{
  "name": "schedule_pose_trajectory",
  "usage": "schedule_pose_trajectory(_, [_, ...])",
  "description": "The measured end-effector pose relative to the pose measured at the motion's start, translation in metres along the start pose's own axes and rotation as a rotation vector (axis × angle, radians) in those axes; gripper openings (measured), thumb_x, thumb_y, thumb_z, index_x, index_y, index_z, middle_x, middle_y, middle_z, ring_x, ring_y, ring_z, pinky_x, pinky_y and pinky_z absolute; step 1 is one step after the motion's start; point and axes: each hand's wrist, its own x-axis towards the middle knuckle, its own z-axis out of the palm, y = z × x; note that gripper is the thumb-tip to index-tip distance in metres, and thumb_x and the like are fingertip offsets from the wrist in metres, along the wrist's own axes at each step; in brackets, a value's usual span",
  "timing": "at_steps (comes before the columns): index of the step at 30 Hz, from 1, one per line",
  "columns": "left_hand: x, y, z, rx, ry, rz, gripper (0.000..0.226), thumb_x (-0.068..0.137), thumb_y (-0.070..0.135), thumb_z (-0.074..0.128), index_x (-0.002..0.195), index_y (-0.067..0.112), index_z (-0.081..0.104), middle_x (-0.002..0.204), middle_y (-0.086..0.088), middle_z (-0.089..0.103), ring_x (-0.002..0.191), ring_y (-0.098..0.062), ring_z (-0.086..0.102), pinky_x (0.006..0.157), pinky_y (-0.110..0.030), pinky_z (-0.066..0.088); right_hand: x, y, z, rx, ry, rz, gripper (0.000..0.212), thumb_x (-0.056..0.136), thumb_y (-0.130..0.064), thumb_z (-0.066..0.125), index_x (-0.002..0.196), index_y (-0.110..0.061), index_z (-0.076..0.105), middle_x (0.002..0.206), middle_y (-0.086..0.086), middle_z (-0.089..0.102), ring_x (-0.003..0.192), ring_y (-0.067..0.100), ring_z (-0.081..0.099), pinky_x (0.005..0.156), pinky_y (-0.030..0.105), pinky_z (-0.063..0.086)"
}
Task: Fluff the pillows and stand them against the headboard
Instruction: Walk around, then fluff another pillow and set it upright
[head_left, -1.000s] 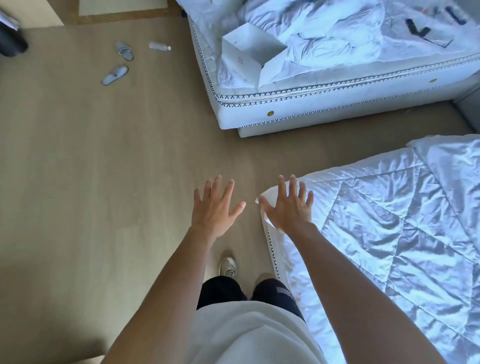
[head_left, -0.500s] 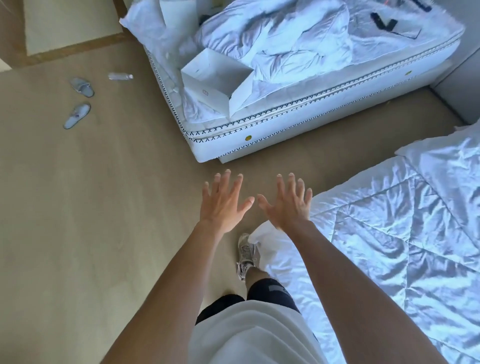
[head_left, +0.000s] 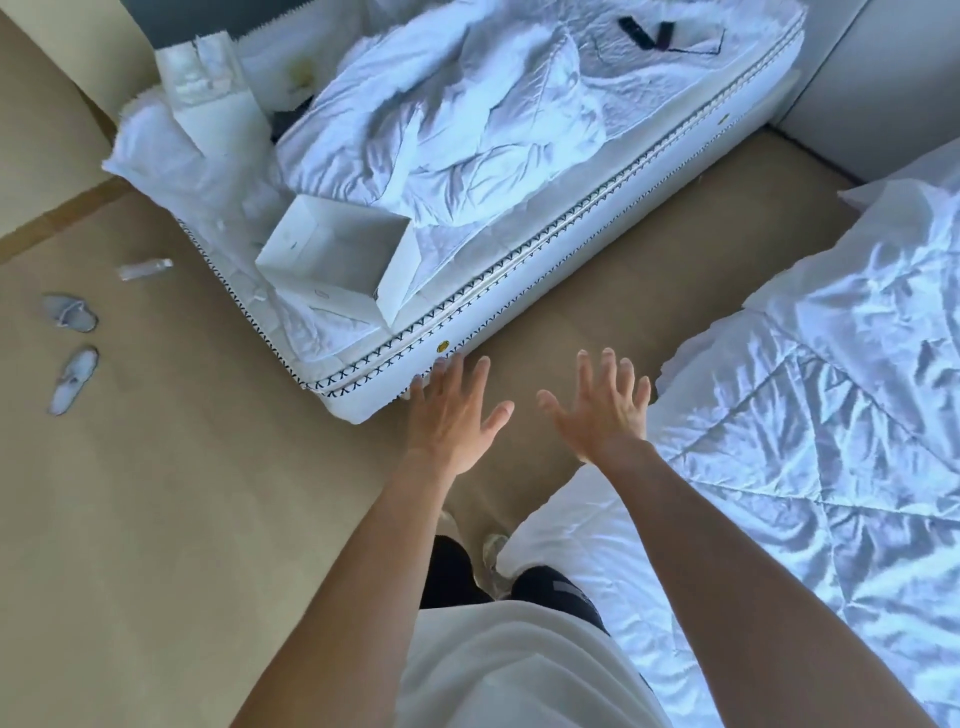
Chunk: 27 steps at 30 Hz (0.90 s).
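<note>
My left hand (head_left: 457, 415) hovers over the floor by the far bed's (head_left: 519, 296) corner, fingers spread, holding nothing. My right hand (head_left: 602, 410) is equally open and empty beside the near quilt (head_left: 805, 441). What looks like a pillow (head_left: 906, 174) lies well beyond it, near the headboard (head_left: 878, 78).

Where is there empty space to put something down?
The floor strip between the far bed and the quilt is bare. So is the wide floor below the slippers and bottle. The quilt lies flat, with room too. The far bed is crowded: a rumpled duvet and an open white box at its corner.
</note>
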Motion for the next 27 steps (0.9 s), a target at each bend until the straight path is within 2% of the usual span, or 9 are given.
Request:
schedule_pose_trajectory(13, [0.221, 0.029, -0.056, 0.124, -0.078, 0.401, 0.075, 0.099, 0.069, 0.024, 0.161, 0.028, 0.012, 0.169, -0.008, 0.006, 0.156, -0.031, 0.007, 0.125, -0.055, 0.008, 0.146, 0.019, -0.051, 0.124, 0.065, 0.382, 0.089, 0.089, -0.077, 0.024, 0.159, -0.022, 0.015, 0.165, 0.015, 0.011, 0.150, 0.036, 0.010, 0.121, 0.056, 0.010])
schedule_pose_trajectory(20, [0.326, 0.059, -0.087, 0.206, -0.069, 0.609, 0.075, 0.099, 0.067, 0.029, 0.161, 0.026, 0.016, 0.168, -0.008, 0.011, 0.154, -0.032, 0.014, 0.123, -0.056, 0.013, 0.197, 0.026, -0.086, 0.200, 0.103, 0.565, 0.088, 0.091, -0.076, 0.026, 0.159, -0.021, 0.012, 0.166, 0.016, 0.008, 0.152, 0.037, 0.007, 0.121, 0.056, 0.006])
schedule_pose_trajectory(27, [0.402, 0.125, -0.101, 0.191, -0.068, 0.755, 0.078, 0.095, 0.069, 0.027, 0.159, 0.023, 0.023, 0.166, -0.011, 0.018, 0.152, -0.034, 0.020, 0.121, -0.059, 0.019, 0.240, 0.067, -0.116, 0.242, 0.106, 0.714, 0.088, 0.092, -0.075, 0.028, 0.160, -0.022, 0.010, 0.167, 0.016, 0.006, 0.153, 0.037, 0.003, 0.123, 0.057, 0.005])
